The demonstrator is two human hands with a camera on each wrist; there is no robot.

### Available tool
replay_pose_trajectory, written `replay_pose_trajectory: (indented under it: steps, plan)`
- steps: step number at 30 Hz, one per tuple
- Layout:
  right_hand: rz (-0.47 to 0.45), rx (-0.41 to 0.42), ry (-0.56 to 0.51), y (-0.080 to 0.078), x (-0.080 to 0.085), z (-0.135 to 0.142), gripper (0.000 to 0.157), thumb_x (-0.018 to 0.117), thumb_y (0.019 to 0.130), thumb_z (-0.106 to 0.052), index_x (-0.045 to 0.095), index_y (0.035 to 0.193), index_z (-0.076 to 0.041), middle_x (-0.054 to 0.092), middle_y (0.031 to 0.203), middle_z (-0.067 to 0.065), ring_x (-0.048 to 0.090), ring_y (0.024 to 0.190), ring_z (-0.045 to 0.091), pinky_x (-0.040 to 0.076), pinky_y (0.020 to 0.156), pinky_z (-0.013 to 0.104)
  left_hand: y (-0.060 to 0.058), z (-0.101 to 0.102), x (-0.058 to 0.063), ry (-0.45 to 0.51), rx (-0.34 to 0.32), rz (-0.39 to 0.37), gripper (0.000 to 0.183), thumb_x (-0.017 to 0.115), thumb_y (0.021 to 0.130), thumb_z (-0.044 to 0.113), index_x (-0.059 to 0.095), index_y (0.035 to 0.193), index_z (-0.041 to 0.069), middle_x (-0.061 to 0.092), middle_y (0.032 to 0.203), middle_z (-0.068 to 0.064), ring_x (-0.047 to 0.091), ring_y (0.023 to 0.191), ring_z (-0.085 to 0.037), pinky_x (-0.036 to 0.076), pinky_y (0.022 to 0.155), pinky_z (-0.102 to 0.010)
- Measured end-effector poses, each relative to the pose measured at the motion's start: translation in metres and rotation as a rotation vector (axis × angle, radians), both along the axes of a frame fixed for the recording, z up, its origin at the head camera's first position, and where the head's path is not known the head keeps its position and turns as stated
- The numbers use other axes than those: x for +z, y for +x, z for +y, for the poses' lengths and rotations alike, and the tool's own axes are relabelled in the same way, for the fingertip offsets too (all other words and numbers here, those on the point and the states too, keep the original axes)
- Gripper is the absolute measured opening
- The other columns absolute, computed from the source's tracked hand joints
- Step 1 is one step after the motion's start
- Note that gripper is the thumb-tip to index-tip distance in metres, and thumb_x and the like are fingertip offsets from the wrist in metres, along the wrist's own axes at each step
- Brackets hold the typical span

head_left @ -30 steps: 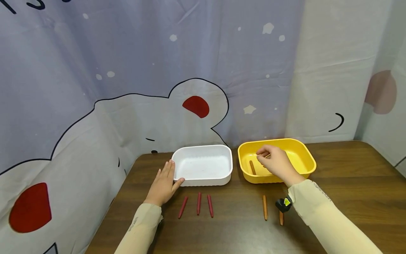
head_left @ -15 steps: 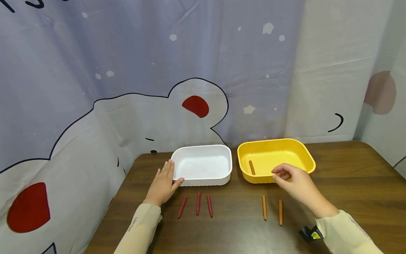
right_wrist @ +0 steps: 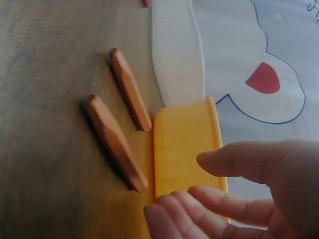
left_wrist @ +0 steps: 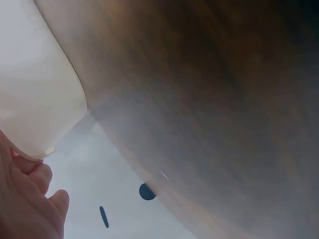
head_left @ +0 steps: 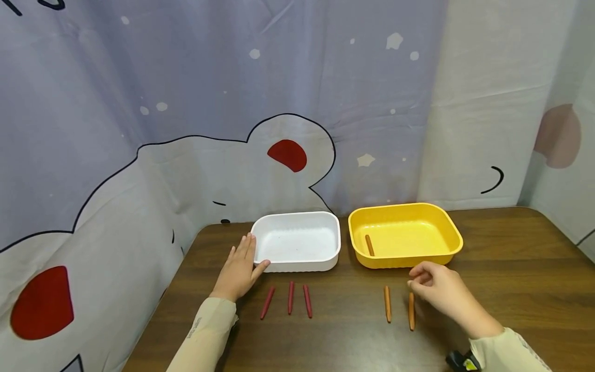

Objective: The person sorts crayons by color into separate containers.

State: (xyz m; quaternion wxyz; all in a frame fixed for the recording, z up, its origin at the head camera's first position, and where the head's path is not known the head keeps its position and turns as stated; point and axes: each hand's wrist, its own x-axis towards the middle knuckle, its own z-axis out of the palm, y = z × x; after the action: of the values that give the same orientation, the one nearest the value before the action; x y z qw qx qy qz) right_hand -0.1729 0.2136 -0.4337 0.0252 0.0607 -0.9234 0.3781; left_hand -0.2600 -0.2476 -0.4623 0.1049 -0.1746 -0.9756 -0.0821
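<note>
My left hand (head_left: 236, 271) rests against the left end of a white plastic tray (head_left: 297, 267), its fingers stretched along the side and the thumb at the front corner. In the left wrist view the fingertips lie right at the tray's edge. My right hand (head_left: 440, 290) hovers just in front of a yellow tray (head_left: 402, 263), thumb and fingers loosely bent and apart, holding nothing. Nearest to it lies an orange-brown crayon (head_left: 411, 313), with a second orange-brown crayon (head_left: 388, 305) to its left. One brown crayon (head_left: 369, 245) leans inside the yellow tray at the left.
Three dark red crayons, a left one (head_left: 267, 303), a middle one (head_left: 291, 298) and a right one (head_left: 308, 301), lie before the white tray. Both trays stand near the back edge of the brown wooden table (head_left: 344, 336). Behind hangs a printed curtain (head_left: 372, 103).
My right hand has drawn back from over the yellow tray toward the front right, down near the right-hand orange-brown crayon. The left hand stays at the white tray.
</note>
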Motion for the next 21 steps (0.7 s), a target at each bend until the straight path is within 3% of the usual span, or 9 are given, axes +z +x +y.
replay_pose_trajectory:
  steps: [6, 13, 21]
  plan:
    - [-0.078, -0.044, 0.067, 0.000, -0.008, 0.000, 0.019, 0.075, 0.089, -0.016, 0.067, 0.092, 0.000, 0.071, 0.080, 0.003, 0.065, 0.072, 0.018, 0.053, 0.063, 0.036, 0.000, 0.002, 0.003, 0.019, -0.006, -0.007, 0.085, 0.053, 0.104, 0.048, 0.023, 0.155, -0.012, 0.023, 0.163, -0.027, 0.022, 0.151, -0.040, 0.021, 0.121, -0.059]
    - [-0.197, -0.084, 0.020, 0.004, -0.015, -0.005, 0.021, 0.074, 0.088, -0.016, 0.060, 0.079, -0.003, 0.060, 0.061, 0.001, 0.059, 0.051, 0.015, 0.051, 0.051, 0.031, 0.001, 0.002, 0.003, 0.020, -0.003, -0.021, 0.085, 0.053, 0.104, 0.048, 0.022, 0.155, -0.012, 0.021, 0.163, -0.026, 0.021, 0.152, -0.040, 0.020, 0.121, -0.059]
    - [-0.267, -0.091, 0.080, 0.000, -0.016, -0.009, 0.034, 0.076, 0.090, -0.023, 0.056, 0.068, -0.007, 0.056, 0.056, 0.003, 0.056, 0.047, 0.015, 0.048, 0.051, 0.031, 0.000, 0.001, 0.002, 0.024, -0.003, -0.022, 0.084, 0.053, 0.104, 0.047, 0.022, 0.155, -0.012, 0.020, 0.163, -0.026, 0.019, 0.152, -0.039, 0.021, 0.121, -0.059]
